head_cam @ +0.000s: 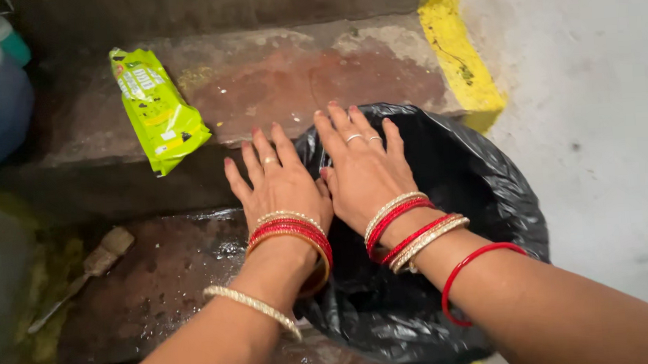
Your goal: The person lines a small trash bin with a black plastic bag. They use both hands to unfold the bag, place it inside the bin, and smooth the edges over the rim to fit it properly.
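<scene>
Head view: left hand [278, 184] and right hand [361, 170], 2 flat palms with fingers spread, gripping nothing, rest over black bin liner [484, 193]; green wrapper [158, 110] lies outside it.

A wet, stained stone step [271, 79] carries a green snack packet [158, 110]; the floor below holds a brush [94, 266].
</scene>
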